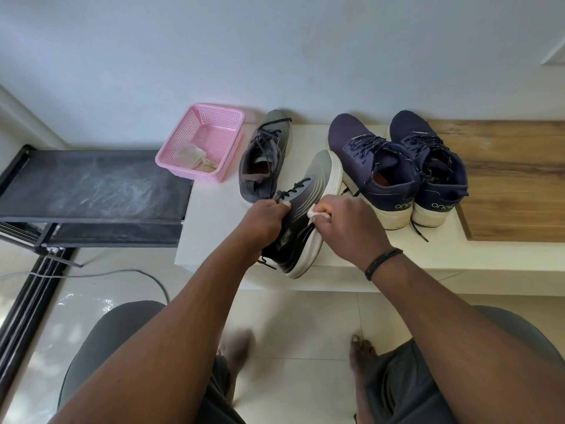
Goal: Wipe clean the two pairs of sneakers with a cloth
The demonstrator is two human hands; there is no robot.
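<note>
ledge (214,215) white, wood panel (504,179) right | wall (275,56) pale | left hand (264,223) grips grey sneaker (308,197) | right hand (345,221) pinches cloth (316,214)

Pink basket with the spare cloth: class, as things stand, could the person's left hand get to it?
Probably yes, once freed: the left hand grips the grey sneaker, and only the other grey sneaker sits near the path to the pink basket.

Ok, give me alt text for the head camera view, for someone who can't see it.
A person's left hand grips a tilted grey sneaker while the right hand rubs its side with a white cloth. On the white ledge behind stand its mate, two navy sneakers and a pink basket.
</note>
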